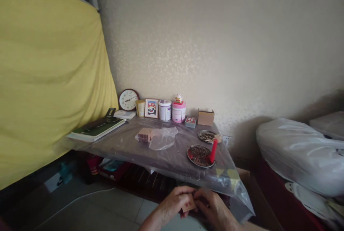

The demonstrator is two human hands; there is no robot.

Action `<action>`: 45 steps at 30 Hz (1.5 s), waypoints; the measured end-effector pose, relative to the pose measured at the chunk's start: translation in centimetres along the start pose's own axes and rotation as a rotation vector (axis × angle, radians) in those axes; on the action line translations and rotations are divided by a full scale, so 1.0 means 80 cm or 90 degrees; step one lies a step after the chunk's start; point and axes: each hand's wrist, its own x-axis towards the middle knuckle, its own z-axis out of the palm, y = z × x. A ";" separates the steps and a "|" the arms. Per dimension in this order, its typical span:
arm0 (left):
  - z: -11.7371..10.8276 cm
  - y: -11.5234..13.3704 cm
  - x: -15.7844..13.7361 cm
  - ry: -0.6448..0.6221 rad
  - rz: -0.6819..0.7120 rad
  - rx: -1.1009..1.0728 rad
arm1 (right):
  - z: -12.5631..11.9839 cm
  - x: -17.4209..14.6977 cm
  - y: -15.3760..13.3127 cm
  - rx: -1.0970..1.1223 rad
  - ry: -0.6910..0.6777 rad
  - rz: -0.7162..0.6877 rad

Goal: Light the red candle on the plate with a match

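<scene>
My left hand [173, 202] grips a small tan matchbox [189, 204] with red markings, low in front of the table's near edge. The fingers of my right hand [213, 207] are bent in against the box's right side; what lies between their tips is hidden. Above my hands, on the plastic-covered table [129, 146], an upright red candle [214, 151] stands at the right side of a round metal plate [201, 166] strewn with dark bits. Behind it, a second plate [205, 131] holds similar bits and pale sticks [217, 138].
A packet of small brown boxes [145, 135] lies with crumpled clear plastic [163, 138]. Along the wall stand a clock [129, 99], a panda picture [152, 108], tins [165, 110] and a cardboard box [206, 117]. A green book [98, 128] lies left; white bags [298, 155] bulge at right.
</scene>
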 end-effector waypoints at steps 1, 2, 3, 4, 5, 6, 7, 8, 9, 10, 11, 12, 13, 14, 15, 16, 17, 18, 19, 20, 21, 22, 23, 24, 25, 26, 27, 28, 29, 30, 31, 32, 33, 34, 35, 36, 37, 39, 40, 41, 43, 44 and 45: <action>0.000 0.000 0.000 0.004 0.000 0.002 | 0.000 0.000 -0.001 -0.003 -0.001 -0.003; -0.001 -0.002 0.001 0.010 -0.001 0.004 | 0.000 0.000 -0.002 -0.010 -0.002 -0.005; -0.001 -0.003 0.001 0.016 -0.002 0.008 | 0.000 0.000 -0.002 -0.019 -0.001 -0.004; -0.002 -0.005 0.002 0.017 -0.004 0.014 | 0.000 0.000 -0.003 -0.026 -0.001 -0.002; -0.002 -0.008 0.002 0.014 -0.004 0.022 | 0.000 0.000 -0.003 -0.029 -0.001 0.000; -0.003 -0.010 0.003 0.009 -0.002 0.032 | 0.000 0.000 -0.004 -0.030 -0.001 0.003; -0.004 -0.012 0.004 0.003 0.002 0.042 | 0.000 -0.001 -0.005 -0.030 0.001 0.005; -0.005 -0.014 0.004 0.001 0.004 0.052 | 0.000 -0.002 -0.006 -0.030 0.003 0.006; -0.005 -0.016 0.005 -0.001 0.005 0.061 | 0.001 -0.003 -0.006 -0.030 0.002 0.006; -0.006 -0.017 0.006 -0.003 0.003 0.071 | 0.002 -0.004 -0.006 -0.033 0.003 0.004; -0.006 -0.017 0.006 -0.004 0.000 0.079 | 0.002 -0.005 -0.005 -0.039 0.002 0.002; -0.006 -0.018 0.007 -0.005 0.000 0.084 | 0.004 -0.005 -0.004 -0.047 0.000 -0.001; -0.005 -0.017 0.007 -0.007 0.001 0.088 | 0.005 -0.005 -0.002 -0.057 0.001 -0.005; -0.005 -0.017 0.007 -0.008 0.002 0.089 | 0.006 -0.006 0.000 -0.068 0.003 -0.009; -0.004 -0.015 0.006 -0.009 0.002 0.091 | 0.008 -0.006 0.002 -0.079 0.006 -0.014; -0.003 -0.014 0.006 -0.008 0.000 0.091 | 0.009 -0.006 0.003 -0.088 0.009 -0.019; -0.003 -0.012 0.005 -0.006 -0.005 0.091 | 0.011 -0.006 0.004 -0.093 0.011 -0.021; -0.003 -0.010 0.004 -0.002 -0.009 0.091 | 0.011 -0.006 0.004 -0.095 0.014 -0.020; -0.003 -0.009 0.003 0.003 -0.009 0.089 | 0.011 -0.006 0.003 -0.093 0.017 -0.019; -0.003 -0.007 0.002 0.010 -0.005 0.085 | 0.011 -0.005 0.001 -0.086 0.020 -0.018; -0.003 -0.006 0.002 0.016 0.000 0.082 | 0.009 -0.005 -0.002 -0.077 0.020 -0.019; -0.003 -0.006 0.001 0.022 0.002 0.081 | 0.008 -0.005 -0.005 -0.066 0.017 -0.021; -0.003 -0.005 0.001 0.027 0.003 0.081 | 0.006 -0.005 -0.008 -0.059 0.012 -0.022; -0.003 -0.005 0.001 0.030 0.002 0.082 | 0.004 -0.005 -0.011 -0.056 0.005 -0.020; -0.003 -0.005 0.001 0.032 -0.002 0.082 | 0.002 -0.005 -0.013 -0.057 -0.001 -0.017; -0.003 -0.006 0.002 0.033 -0.004 0.083 | 0.001 -0.004 -0.013 -0.062 -0.006 -0.012; -0.004 -0.006 0.002 0.031 -0.004 0.086 | 0.001 -0.004 -0.012 -0.068 -0.009 -0.007; -0.004 -0.007 0.003 0.029 -0.002 0.090 | 0.002 -0.003 -0.011 -0.074 -0.009 -0.003; -0.004 -0.008 0.004 0.025 0.001 0.095 | 0.003 -0.003 -0.008 -0.080 -0.008 -0.003; -0.005 -0.009 0.005 0.021 0.003 0.101 | 0.004 -0.003 -0.005 -0.086 -0.005 -0.005; -0.005 -0.010 0.005 0.019 0.006 0.108 | 0.006 -0.002 -0.002 -0.092 0.000 -0.008; -0.005 -0.011 0.006 0.018 0.009 0.114 | 0.008 -0.002 0.001 -0.098 0.004 -0.010; -0.006 -0.012 0.006 0.019 0.009 0.119 | 0.009 -0.002 0.003 -0.104 0.006 -0.012; -0.006 -0.014 0.007 0.019 0.009 0.123 | 0.010 -0.002 0.004 -0.109 0.005 -0.013; -0.007 -0.016 0.007 0.018 0.010 0.126 | 0.010 -0.002 0.004 -0.110 0.003 -0.014; -0.007 -0.018 0.008 0.016 0.012 0.128 | 0.010 -0.002 0.004 -0.111 -0.002 -0.016; -0.007 -0.019 0.008 0.012 0.014 0.129 | 0.010 -0.002 0.004 -0.110 -0.006 -0.016; -0.007 -0.021 0.009 0.004 0.017 0.131 | 0.010 -0.003 0.001 -0.110 -0.012 -0.015; -0.007 -0.022 0.009 0.000 0.017 0.132 | 0.010 -0.003 0.000 -0.111 -0.016 -0.012; -0.007 -0.021 0.009 -0.003 0.016 0.132 | 0.009 -0.003 -0.001 -0.112 -0.019 -0.009; -0.005 -0.019 0.008 -0.008 0.014 0.131 | 0.009 -0.004 -0.003 -0.117 -0.023 -0.004; -0.005 -0.018 0.008 -0.011 0.015 0.130 | 0.009 -0.003 -0.004 -0.120 -0.023 -0.004; -0.004 -0.017 0.007 -0.013 0.017 0.128 | 0.008 -0.003 -0.005 -0.124 -0.022 -0.004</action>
